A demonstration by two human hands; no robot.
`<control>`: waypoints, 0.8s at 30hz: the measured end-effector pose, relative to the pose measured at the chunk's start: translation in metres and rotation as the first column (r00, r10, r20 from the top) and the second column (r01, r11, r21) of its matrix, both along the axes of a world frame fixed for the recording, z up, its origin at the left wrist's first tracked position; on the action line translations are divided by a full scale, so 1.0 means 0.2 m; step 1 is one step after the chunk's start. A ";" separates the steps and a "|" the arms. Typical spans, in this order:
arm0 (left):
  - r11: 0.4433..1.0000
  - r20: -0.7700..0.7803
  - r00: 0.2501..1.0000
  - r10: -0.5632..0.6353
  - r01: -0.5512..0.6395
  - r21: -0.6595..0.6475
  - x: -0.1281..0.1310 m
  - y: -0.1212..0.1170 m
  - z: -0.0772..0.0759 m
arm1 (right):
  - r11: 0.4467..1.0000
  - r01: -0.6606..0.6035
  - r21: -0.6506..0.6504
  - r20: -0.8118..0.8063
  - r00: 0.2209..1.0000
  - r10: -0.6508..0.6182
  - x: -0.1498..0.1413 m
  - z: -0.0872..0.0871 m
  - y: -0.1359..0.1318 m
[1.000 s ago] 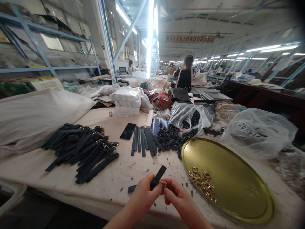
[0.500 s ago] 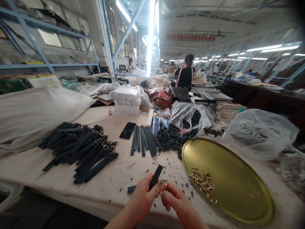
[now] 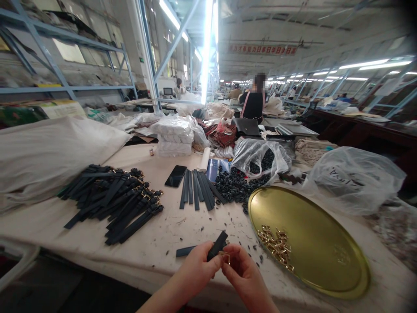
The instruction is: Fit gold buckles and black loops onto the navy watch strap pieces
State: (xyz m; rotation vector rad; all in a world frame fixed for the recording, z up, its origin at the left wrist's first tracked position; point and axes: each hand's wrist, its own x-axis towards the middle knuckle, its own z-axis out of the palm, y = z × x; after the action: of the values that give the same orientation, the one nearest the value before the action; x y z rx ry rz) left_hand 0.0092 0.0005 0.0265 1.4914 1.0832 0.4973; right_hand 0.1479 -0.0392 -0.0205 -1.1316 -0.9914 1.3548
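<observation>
My left hand (image 3: 202,263) is closed round a dark strap (image 3: 217,244), whose one end sticks up past the thumb. Close against it, my right hand (image 3: 241,265) pinches a small gold buckle (image 3: 227,258) at the strap; how far the strap runs through the buckle is hidden by my fingers. Another dark strip (image 3: 185,251) shows to the left of my left hand, partly covered by it. On the right, gold buckles (image 3: 276,248) lie heaped on an oval gold tray (image 3: 325,243).
A pile of dark straps with gold buckles (image 3: 114,200) lies on the left. Flat strips (image 3: 197,189), a phone (image 3: 176,175) and small black loops (image 3: 233,184) lie farther back. A plastic bag (image 3: 355,180) sits behind the tray. A person (image 3: 253,104) is in the background.
The strap has tilted lower in my left hand. My right fingers have shifted round the buckle, which now hangs lower between the hands. The view has moved slightly.
</observation>
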 end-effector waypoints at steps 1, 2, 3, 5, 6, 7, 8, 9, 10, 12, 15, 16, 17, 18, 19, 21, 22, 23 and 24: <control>1.000 -0.011 1.000 -0.011 0.011 0.013 0.00 -0.01 0.01 | 1.000 0.016 0.010 0.017 1.000 -0.017 0.00 0.00 0.00; 0.999 -0.021 0.999 -0.030 0.030 0.024 -0.01 -0.01 0.01 | 0.999 0.035 0.007 0.022 0.999 -0.035 0.00 0.00 -0.01; 0.998 -0.028 0.998 -0.049 0.050 0.029 -0.01 -0.02 0.02 | 0.998 0.056 -0.010 0.012 0.998 -0.056 0.01 0.01 -0.01; 0.998 -0.048 0.997 -0.060 0.061 0.027 -0.03 -0.03 0.02 | 0.989 0.123 -0.086 -0.065 0.990 -0.128 0.01 0.02 0.00; 0.998 -0.066 0.996 -0.057 0.058 0.021 -0.04 -0.04 0.02 | 0.977 0.157 -0.144 -0.131 0.976 -0.176 0.02 0.03 0.00; 0.998 -0.088 0.995 -0.054 0.056 0.019 -0.05 -0.05 0.02 | 0.960 0.182 -0.210 -0.204 0.953 -0.226 0.02 0.04 0.01; 0.998 -0.107 0.993 -0.055 0.058 0.025 -0.06 -0.05 0.01 | 0.942 0.193 -0.276 -0.278 0.922 -0.270 0.02 0.04 0.01; 0.997 -0.122 0.990 -0.064 0.069 0.035 -0.06 -0.06 0.01 | 0.924 0.187 -0.333 -0.345 0.888 -0.303 0.01 0.05 0.01; 0.995 -0.135 0.987 -0.083 0.091 0.049 -0.07 -0.06 0.01 | 0.912 0.162 -0.377 -0.400 0.859 -0.319 0.01 0.05 0.00; 0.988 -0.160 0.981 -0.109 0.125 0.093 -0.07 -0.07 0.00 | 0.898 0.103 -0.427 -0.468 0.825 -0.317 -0.02 0.04 -0.01; 0.976 -0.204 0.974 -0.100 0.135 0.169 -0.06 -0.07 0.00 | 0.897 0.110 -0.428 -0.467 0.823 -0.324 -0.04 0.02 -0.03; 0.973 -0.209 0.972 -0.106 0.144 0.178 -0.06 -0.07 0.00 | 0.898 0.130 -0.420 -0.448 0.831 -0.330 -0.05 0.01 -0.03; 0.971 -0.213 0.970 -0.119 0.158 0.178 -0.05 -0.07 0.00 | 0.900 0.148 -0.411 -0.428 0.840 -0.334 -0.04 0.01 -0.03; 0.969 -0.216 0.966 -0.139 0.178 0.172 -0.05 -0.07 0.00 | 0.901 0.156 -0.406 -0.409 0.850 -0.332 -0.04 0.00 -0.03; 0.967 -0.221 0.962 -0.158 0.196 0.165 -0.05 -0.07 0.01 | 0.902 0.152 -0.404 -0.396 0.860 -0.322 -0.03 0.00 -0.02; 0.962 -0.231 0.956 -0.180 0.220 0.159 -0.05 -0.07 0.01 | 0.910 0.124 -0.396 -0.374 0.883 -0.283 -0.02 0.00 -0.01; 0.962 -0.231 0.956 -0.179 0.219 0.163 -0.04 -0.06 0.01 | 0.918 0.110 -0.382 -0.354 0.900 -0.255 -0.02 0.00 -0.01; 0.963 -0.228 0.959 -0.167 0.208 0.170 -0.04 -0.06 0.01 | 0.927 0.104 -0.360 -0.315 0.922 -0.225 -0.02 0.00 -0.01; 0.965 -0.225 0.963 -0.150 0.192 0.178 -0.04 -0.06 0.01 | 0.938 0.111 -0.327 -0.252 0.947 -0.200 -0.01 0.00 -0.01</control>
State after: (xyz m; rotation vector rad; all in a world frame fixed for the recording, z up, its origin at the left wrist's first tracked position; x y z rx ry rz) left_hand 0.0015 -0.0112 0.0288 1.8288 1.0772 0.3379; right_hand 0.1450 -0.0410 -0.0209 -1.1780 -0.4805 1.5238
